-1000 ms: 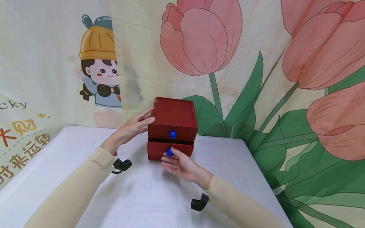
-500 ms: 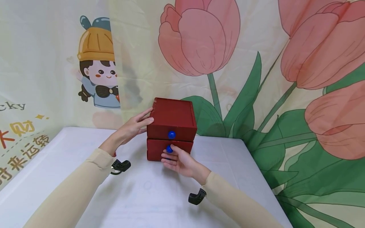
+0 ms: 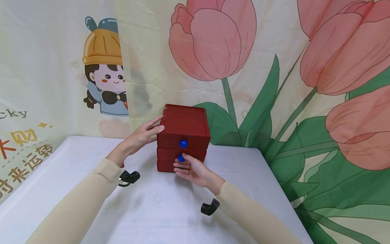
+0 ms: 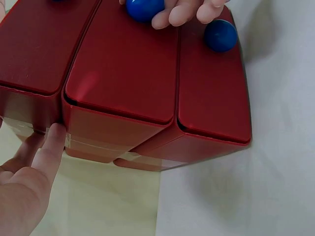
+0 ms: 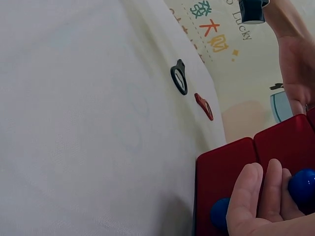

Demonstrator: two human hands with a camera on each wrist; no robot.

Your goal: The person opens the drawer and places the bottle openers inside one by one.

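A dark red box with three stacked drawers (image 3: 186, 118) stands on the white table, a round blue knob on each front. My right hand (image 3: 195, 171) pinches the middle drawer's knob (image 4: 143, 9) between thumb and fingers, the other fingers stretched out below. That middle drawer (image 4: 123, 64) stands slightly forward of the one under it. My left hand (image 3: 137, 137) rests against the box's left side, fingers fairly straight and thumb at the top edge. The bottom drawer's knob (image 4: 220, 35) shows beside the right fingertips in the left wrist view.
On the table (image 3: 158, 210), left of the box, lie a dark looped item (image 5: 180, 64) and a smaller red looped item (image 5: 199, 100), seen in the right wrist view. A printed cloth (image 3: 146, 51) with tulips hangs behind the table.
The middle drawer has slid back into the box, closing the dark gap above it. My right hand has moved forward with its knob; the left hand has stayed on the side.
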